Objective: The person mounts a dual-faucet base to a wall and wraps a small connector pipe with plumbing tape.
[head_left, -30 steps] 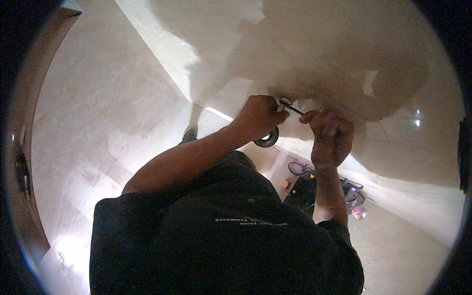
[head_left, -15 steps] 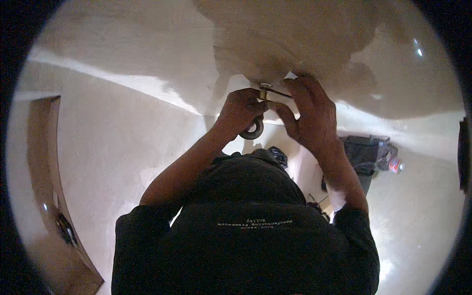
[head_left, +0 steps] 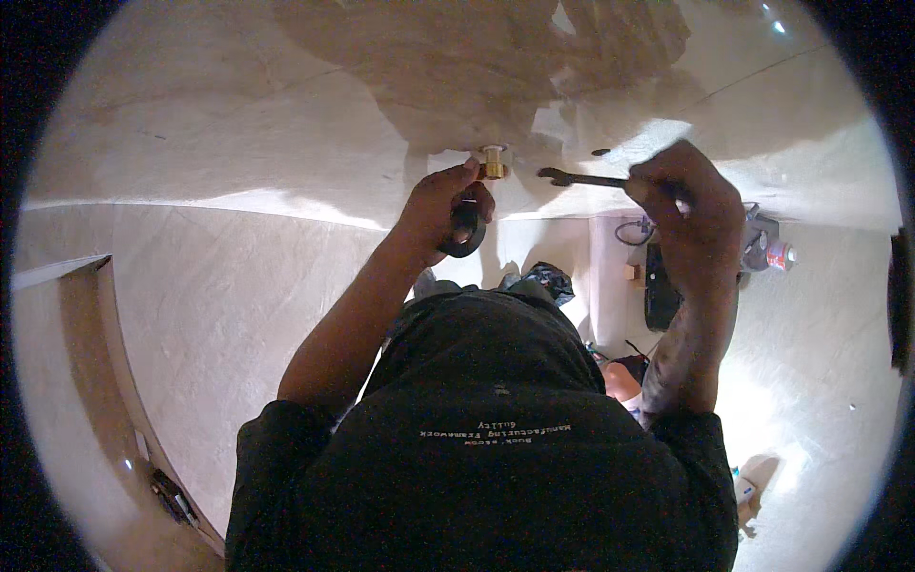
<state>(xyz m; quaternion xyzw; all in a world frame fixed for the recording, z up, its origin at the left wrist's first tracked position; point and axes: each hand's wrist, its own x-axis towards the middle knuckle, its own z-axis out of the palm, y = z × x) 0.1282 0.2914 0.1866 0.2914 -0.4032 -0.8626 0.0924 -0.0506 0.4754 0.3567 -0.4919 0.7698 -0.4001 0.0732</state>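
Observation:
A brass fitting [head_left: 495, 168] with a pale upper part juts from the wall ahead. Close to its left side is my left hand [head_left: 440, 205], its thumb and fingertip by the brass. The fingers of that hand are curled round a thick dark ring [head_left: 464, 238]; its exact kind cannot be made out. To the right, my right hand [head_left: 688, 200] grips the end of a dark open-ended wrench [head_left: 586, 179]. The wrench's jaw points left towards the fitting, with a gap between them.
A smooth beige wall [head_left: 315, 143] with a dark hole [head_left: 600, 153] rises ahead. Below on the right are a dark open case [head_left: 662, 291], a bottle [head_left: 781, 255] and a cable [head_left: 631, 231]. A black plastic bag [head_left: 550, 281] lies beyond my body. A recessed ledge [head_left: 105, 381] runs along the left.
My right hand has drawn away to the right with the wrench, off the fitting. My left hand has shifted slightly left and down, leaving the brass fitting more exposed.

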